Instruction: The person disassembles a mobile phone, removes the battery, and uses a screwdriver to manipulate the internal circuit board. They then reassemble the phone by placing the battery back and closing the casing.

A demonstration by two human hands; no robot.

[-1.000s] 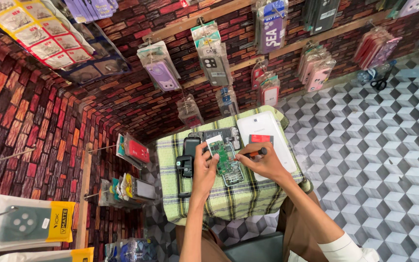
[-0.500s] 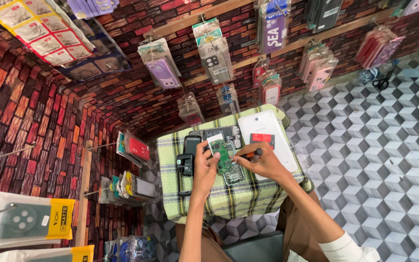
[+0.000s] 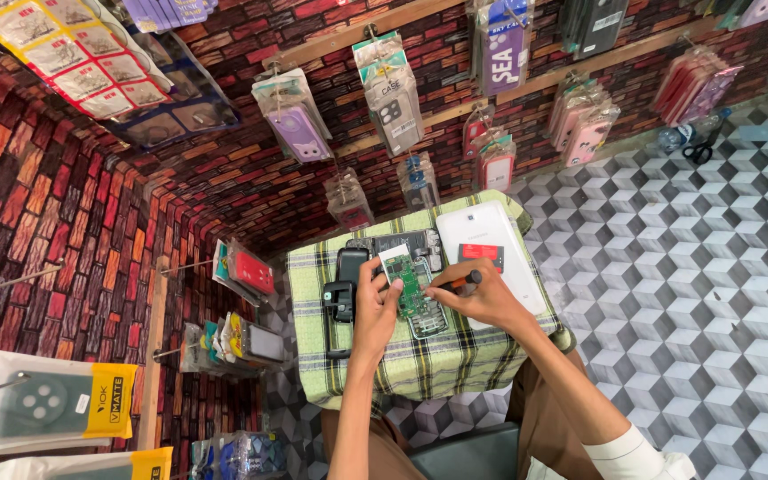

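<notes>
While the left hand (image 3: pixel 375 298) is curling its fingers around the edge of a green circuit board (image 3: pixel 411 286), the right hand (image 3: pixel 482 302) is pinching a small screwdriver with an orange and black handle (image 3: pixel 457 283), its tip reaching toward the board. The circuit board is sitting near the middle of a small table covered with a green and yellow checked cloth (image 3: pixel 420 364), tilted up slightly in the left hand's grip above an opened phone frame (image 3: pixel 424 316) that is lying flat on the cloth. Just left of the left hand, two dark phone parts (image 3: pixel 346 280) are resting on the cloth, one above the other. Behind the board, a dark phone body with its inside showing (image 3: pixel 406 244) is lying near the far edge of the table. To the right, a white tablet with a red sticker (image 3: pixel 491 253) is lying flat, the right hand partly covering its near side. Packaged phone cases (image 3: pixel 393 98) are hanging from wooden rails on the brick-patterned wall beyond the table. The person's brown trousers (image 3: pixel 544 418) are showing below the table's near edge.
</notes>
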